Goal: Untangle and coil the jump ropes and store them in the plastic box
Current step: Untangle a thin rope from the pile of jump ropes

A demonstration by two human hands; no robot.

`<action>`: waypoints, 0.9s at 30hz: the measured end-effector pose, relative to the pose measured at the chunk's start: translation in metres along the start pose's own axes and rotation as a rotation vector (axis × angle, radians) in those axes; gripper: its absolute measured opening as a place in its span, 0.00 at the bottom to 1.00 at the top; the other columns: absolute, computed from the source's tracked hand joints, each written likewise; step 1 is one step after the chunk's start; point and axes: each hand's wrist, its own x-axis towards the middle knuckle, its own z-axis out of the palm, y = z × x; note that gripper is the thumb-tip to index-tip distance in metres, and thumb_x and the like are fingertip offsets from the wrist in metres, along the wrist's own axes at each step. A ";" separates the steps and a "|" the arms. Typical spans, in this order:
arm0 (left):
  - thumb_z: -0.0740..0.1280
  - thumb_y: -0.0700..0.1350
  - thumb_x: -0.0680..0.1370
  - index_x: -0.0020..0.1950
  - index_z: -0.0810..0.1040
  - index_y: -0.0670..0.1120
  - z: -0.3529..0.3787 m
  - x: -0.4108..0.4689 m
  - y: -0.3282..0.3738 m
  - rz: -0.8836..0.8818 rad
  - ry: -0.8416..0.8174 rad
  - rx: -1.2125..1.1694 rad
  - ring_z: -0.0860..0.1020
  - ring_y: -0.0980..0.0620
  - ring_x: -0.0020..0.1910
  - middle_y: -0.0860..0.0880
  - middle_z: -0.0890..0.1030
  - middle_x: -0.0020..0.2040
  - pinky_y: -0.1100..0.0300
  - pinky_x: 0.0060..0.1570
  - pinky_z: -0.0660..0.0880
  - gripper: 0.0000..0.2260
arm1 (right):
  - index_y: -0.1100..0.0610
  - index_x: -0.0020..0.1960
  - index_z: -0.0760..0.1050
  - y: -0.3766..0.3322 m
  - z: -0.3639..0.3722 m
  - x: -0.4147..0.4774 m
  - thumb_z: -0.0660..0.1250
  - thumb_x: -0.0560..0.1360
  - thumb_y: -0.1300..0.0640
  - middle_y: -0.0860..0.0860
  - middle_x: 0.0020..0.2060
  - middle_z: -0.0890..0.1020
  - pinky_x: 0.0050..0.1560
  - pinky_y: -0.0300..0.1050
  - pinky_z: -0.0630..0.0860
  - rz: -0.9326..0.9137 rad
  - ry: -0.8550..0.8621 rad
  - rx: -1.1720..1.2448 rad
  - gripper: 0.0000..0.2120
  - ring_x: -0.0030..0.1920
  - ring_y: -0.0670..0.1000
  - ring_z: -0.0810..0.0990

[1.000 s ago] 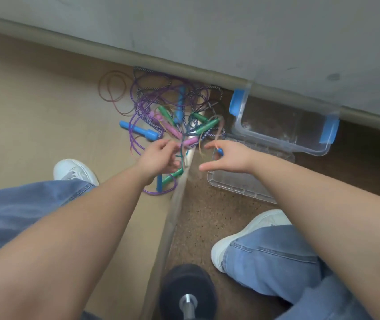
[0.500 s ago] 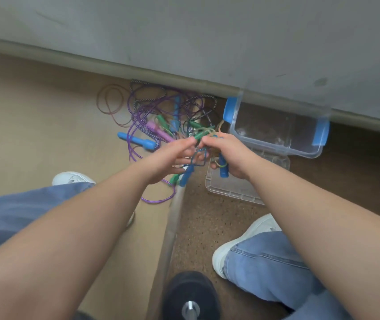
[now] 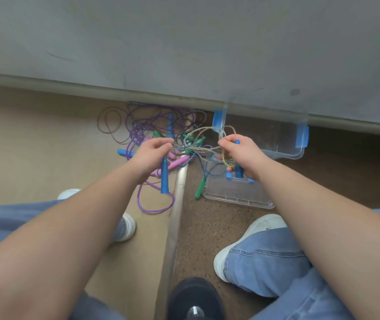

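- The ropes (image 3: pixel 142 128) lie as one tangle on the floor against the far wall, purple, dark and tan cords crossing, with pink, green and blue handles caught among them. None is coiled or in the box yet.
- The left hand (image 3: pixel 152 155) grips a blue handle (image 3: pixel 164 179), which points down toward the floor, and its fingertips pinch cords at the tangle's near edge.
- The right hand (image 3: pixel 242 155) is curled round a second blue handle (image 3: pixel 238 172) and a few loops of tan cord (image 3: pixel 207 130).
- Cords run taut between the two hands, and a green handle (image 3: pixel 200 188) dangles below them.
- A purple loop (image 3: pixel 156 204) trails on the floor near the left hand.
- The clear box (image 3: pixel 288 156) stands open at the far right against the wall; its lid (image 3: pixel 237 195) lies flat just in front, under the right hand.
- Risk: spreading the hands further would likely cinch the crossings in the middle into a tighter knot, since several ropes seem to share that span.
- Risk: a pull could drag the whole pile along instead of freeing one rope.
- Risk: the dangling green handle may snag on a loop or knock the lid.
- Risk: the loops held on the right could slip off and fall back into the tangle.
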 end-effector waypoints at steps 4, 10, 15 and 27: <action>0.66 0.47 0.80 0.52 0.84 0.47 0.004 -0.006 -0.003 0.022 -0.047 0.179 0.73 0.53 0.33 0.46 0.82 0.44 0.59 0.38 0.74 0.08 | 0.54 0.47 0.75 0.001 0.006 -0.003 0.66 0.79 0.52 0.56 0.52 0.79 0.30 0.43 0.78 -0.045 0.060 0.001 0.06 0.51 0.52 0.77; 0.66 0.52 0.79 0.49 0.85 0.49 0.005 -0.010 -0.014 0.054 -0.067 0.213 0.70 0.54 0.31 0.49 0.76 0.37 0.59 0.37 0.71 0.10 | 0.53 0.50 0.74 -0.004 -0.003 -0.008 0.67 0.80 0.54 0.52 0.46 0.85 0.29 0.43 0.76 -0.059 0.037 0.095 0.04 0.51 0.53 0.83; 0.68 0.49 0.79 0.44 0.85 0.51 0.001 -0.005 -0.007 0.045 0.089 -0.025 0.75 0.54 0.42 0.58 0.82 0.34 0.60 0.45 0.72 0.07 | 0.54 0.52 0.75 -0.004 -0.008 -0.012 0.69 0.78 0.57 0.52 0.43 0.86 0.31 0.44 0.77 -0.087 0.023 -0.007 0.04 0.45 0.50 0.83; 0.64 0.43 0.77 0.49 0.82 0.50 0.002 0.008 0.000 0.047 0.130 0.019 0.81 0.53 0.44 0.53 0.85 0.35 0.57 0.48 0.74 0.07 | 0.53 0.48 0.77 -0.019 0.005 -0.021 0.69 0.77 0.59 0.52 0.44 0.83 0.26 0.40 0.71 -0.115 -0.136 -0.063 0.02 0.46 0.50 0.81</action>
